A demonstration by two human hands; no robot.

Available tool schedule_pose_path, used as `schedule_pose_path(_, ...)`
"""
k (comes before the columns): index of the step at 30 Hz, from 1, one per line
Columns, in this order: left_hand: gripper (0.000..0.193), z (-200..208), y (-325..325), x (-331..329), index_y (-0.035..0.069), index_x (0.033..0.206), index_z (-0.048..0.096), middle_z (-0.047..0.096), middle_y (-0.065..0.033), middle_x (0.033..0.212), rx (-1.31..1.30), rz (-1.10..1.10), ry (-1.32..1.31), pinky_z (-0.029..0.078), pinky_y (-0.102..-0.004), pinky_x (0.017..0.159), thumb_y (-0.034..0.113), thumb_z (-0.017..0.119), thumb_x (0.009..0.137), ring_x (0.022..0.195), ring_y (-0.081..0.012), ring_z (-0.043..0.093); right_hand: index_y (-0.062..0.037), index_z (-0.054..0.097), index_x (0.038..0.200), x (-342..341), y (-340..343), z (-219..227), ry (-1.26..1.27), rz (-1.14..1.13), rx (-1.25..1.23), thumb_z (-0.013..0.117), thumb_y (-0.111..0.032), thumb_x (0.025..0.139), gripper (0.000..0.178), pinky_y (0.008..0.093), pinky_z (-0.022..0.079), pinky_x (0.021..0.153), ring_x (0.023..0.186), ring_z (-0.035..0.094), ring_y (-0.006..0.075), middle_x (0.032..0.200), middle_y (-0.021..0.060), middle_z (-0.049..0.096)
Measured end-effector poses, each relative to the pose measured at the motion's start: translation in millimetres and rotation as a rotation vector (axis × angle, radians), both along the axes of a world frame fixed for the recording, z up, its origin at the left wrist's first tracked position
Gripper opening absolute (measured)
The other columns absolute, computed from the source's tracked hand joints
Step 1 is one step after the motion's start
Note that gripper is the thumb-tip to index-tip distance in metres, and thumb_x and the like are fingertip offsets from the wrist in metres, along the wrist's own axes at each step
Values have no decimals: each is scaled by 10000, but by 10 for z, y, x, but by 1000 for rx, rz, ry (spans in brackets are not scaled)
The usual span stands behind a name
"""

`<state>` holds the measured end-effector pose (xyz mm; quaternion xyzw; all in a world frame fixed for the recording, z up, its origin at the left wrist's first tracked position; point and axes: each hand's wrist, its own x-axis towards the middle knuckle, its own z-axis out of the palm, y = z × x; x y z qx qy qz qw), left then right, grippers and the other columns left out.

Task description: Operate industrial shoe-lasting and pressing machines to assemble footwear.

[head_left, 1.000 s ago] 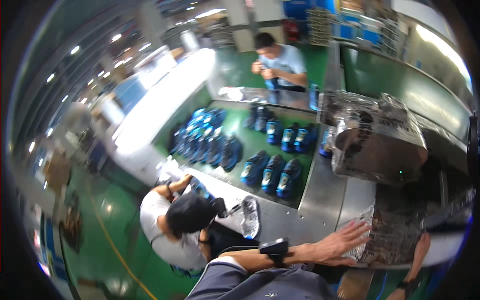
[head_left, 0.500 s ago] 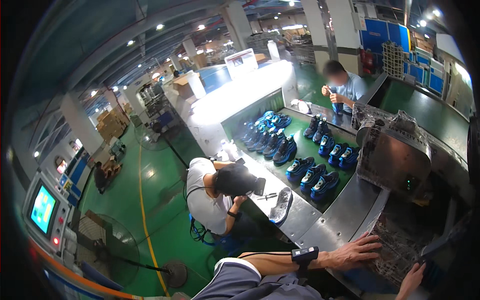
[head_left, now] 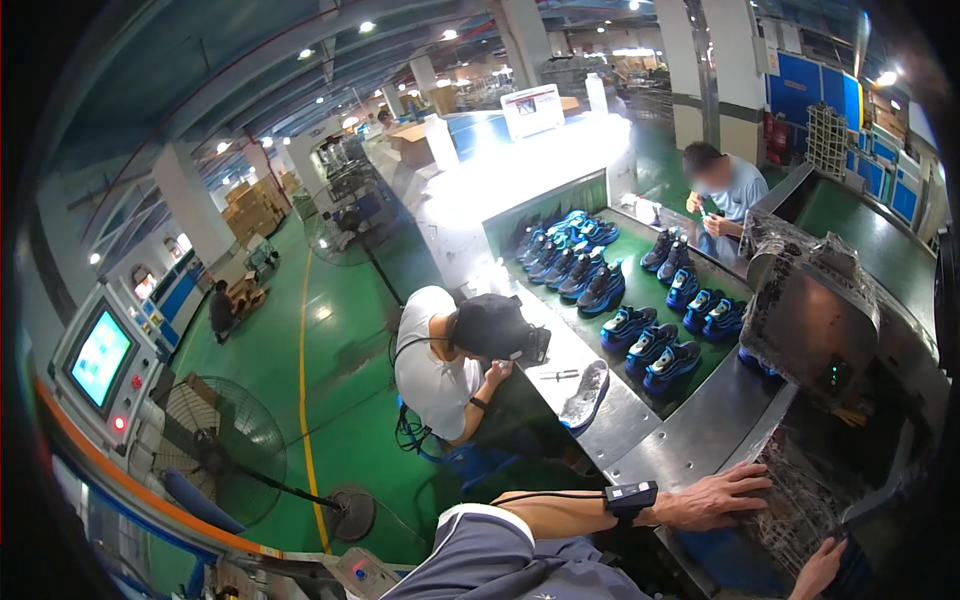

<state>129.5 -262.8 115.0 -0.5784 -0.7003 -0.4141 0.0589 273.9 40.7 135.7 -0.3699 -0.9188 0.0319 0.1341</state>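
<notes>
My left hand [head_left: 712,498] lies flat with spread fingers on the film-covered metal edge [head_left: 800,490] beside the conveyor's end. A black device is strapped to that wrist. At the lower right, my right hand [head_left: 822,568] shows only in part, its visible fingers stretched out against a dark edge; nothing held shows there. Ahead, several black-and-blue sneakers [head_left: 672,368] stand in rows on the green conveyor belt [head_left: 640,290]. A grey shoe sole [head_left: 585,395] rests on the metal ledge [head_left: 625,425], left of the belt, near a pen-like tool [head_left: 560,375].
A film-wrapped machine hood [head_left: 810,310] stands over the belt at right. A co-worker in white [head_left: 435,365] bends over the ledge at left; another in light blue [head_left: 730,190] sits across the line. Floor fans [head_left: 210,440] and a control screen [head_left: 102,350] are at left.
The view has swung left, so the scene sits further right. My left hand stays on the film-covered edge. The far co-worker's hands have lowered slightly.
</notes>
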Motion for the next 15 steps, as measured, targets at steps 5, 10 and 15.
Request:
schedule_pose_path(5, 629, -12, 15, -6, 97, 1309, 548, 348, -207, 1492, 39, -5, 25, 216, -577, 1182, 71, 748, 712, 1449, -410, 216, 3, 605, 1141, -5, -79, 66, 32, -25, -22, 458, -474, 965, 529, 538, 517, 752, 850, 665, 454, 928, 278, 688)
schedule_pose_path(10, 637, 13, 1, 2, 91, 1292, 550, 342, -210, 1484, 16, -20, 7, 225, -586, 1177, 80, 745, 685, 1439, -430, 212, -6, 605, 1137, -2, -92, 62, 70, -34, -19, 449, -481, 968, 528, 543, 514, 757, 848, 660, 461, 939, 293, 680)
schedule_pose_path(15, 672, -94, 52, 23, 83, 1303, 536, 324, -211, 1494, 74, 19, 11, 256, -576, 1163, 57, 755, 668, 1446, -426, 202, 4, 595, 1146, -16, -259, 278, 50, -54, -83, 457, -456, 970, 512, 541, 509, 776, 875, 653, 461, 976, 288, 675)
